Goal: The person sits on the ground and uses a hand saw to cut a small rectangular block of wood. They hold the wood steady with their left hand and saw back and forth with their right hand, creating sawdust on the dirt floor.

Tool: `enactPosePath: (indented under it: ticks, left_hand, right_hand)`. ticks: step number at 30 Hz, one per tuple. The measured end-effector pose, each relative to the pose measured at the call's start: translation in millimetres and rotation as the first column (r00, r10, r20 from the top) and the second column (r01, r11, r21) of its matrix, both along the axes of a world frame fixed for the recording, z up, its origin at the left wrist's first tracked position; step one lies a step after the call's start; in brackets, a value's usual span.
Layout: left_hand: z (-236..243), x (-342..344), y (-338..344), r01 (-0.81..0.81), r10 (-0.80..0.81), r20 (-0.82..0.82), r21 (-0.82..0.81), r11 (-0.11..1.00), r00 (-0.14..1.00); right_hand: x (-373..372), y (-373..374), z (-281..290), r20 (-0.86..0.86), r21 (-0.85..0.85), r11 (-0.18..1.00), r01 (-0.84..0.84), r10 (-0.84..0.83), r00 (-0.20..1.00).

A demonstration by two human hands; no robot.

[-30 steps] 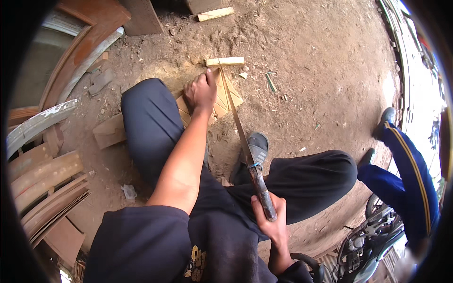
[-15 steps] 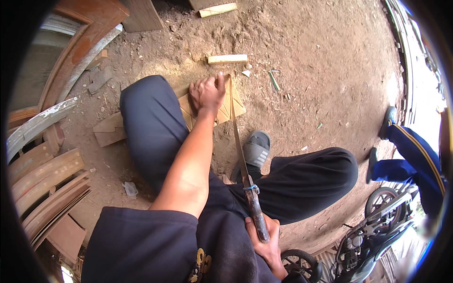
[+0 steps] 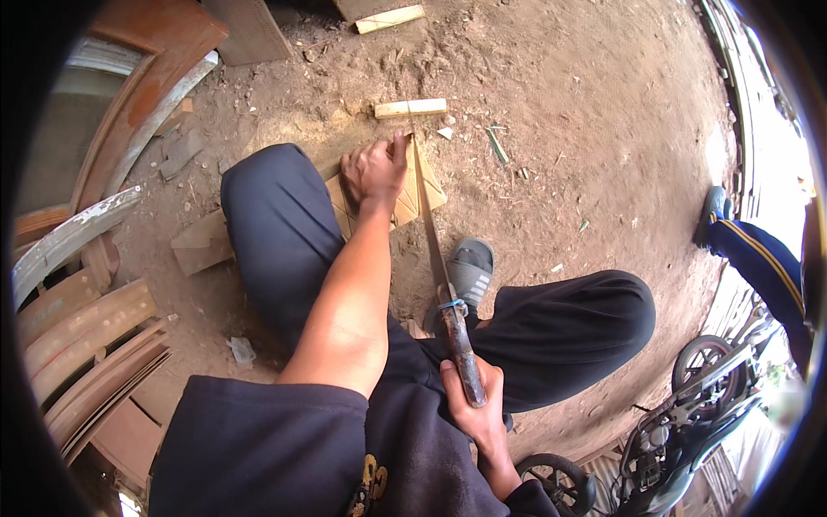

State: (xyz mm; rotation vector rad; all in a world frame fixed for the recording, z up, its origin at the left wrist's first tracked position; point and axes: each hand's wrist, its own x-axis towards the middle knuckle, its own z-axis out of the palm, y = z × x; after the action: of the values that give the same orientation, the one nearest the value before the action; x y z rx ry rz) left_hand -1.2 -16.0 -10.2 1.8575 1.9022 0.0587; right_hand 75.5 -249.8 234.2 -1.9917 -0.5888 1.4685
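My left hand point(image 3: 375, 172) is closed over a light wooden board point(image 3: 431, 189) lying by my left knee, its fingers curled and thumb pointing forward. My right hand point(image 3: 474, 401) grips the worn, dark handle point(image 3: 457, 340) of a long hand saw, with blue binding where handle meets blade. The saw blade point(image 3: 431, 237) runs forward over the board, just right of my left hand, its tip near a short pale wood strip point(image 3: 396, 110) on the dirt. My sandalled foot point(image 3: 471, 271) is under the blade.
Old framed panels point(image 3: 129, 103) and stacked curved boards point(image 3: 86, 345) stand at left. Another wood strip point(image 3: 389, 19) lies beyond. At right are a person's leg point(image 3: 749, 250) in blue trousers and a motorcycle point(image 3: 672, 431). Small scraps point(image 3: 498, 146) litter the dirt.
The saw has shifted back, then forward again along the board, with my right hand. The other person's legs have moved rightward, and one is no longer visible. My left hand stays on the board.
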Motion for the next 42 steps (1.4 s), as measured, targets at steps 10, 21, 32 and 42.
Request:
enactPosePath:
  ticks: [10, 21, 32, 42]
  left_hand:
    - [3, -2, 6, 0.004, -0.009, -0.038, -0.113, 0.994, 0.999]
    - [14, 4, 6, -0.038, 0.030, -0.058, -0.133, 0.990, 0.998]
    - [0, 4, -3, -0.030, 0.037, -0.068, 0.092, 0.995, 0.997]
    - [3, 3, -1, -0.019, 0.025, -0.052, 0.106, 0.994, 0.998]
  right_hand:
    - [-3, 10, -6, 0.037, -0.003, 0.997, 0.073, -0.073, 0.997]
    - [8, -2, 18, 0.050, -0.028, 0.998, 0.062, -0.061, 0.997]
    - [25, 4, 20, 0.022, -0.101, 0.966, 0.237, -0.236, 0.971]
    - [39, 15, 21, -0.055, -0.074, 0.986, 0.150, -0.154, 0.987]
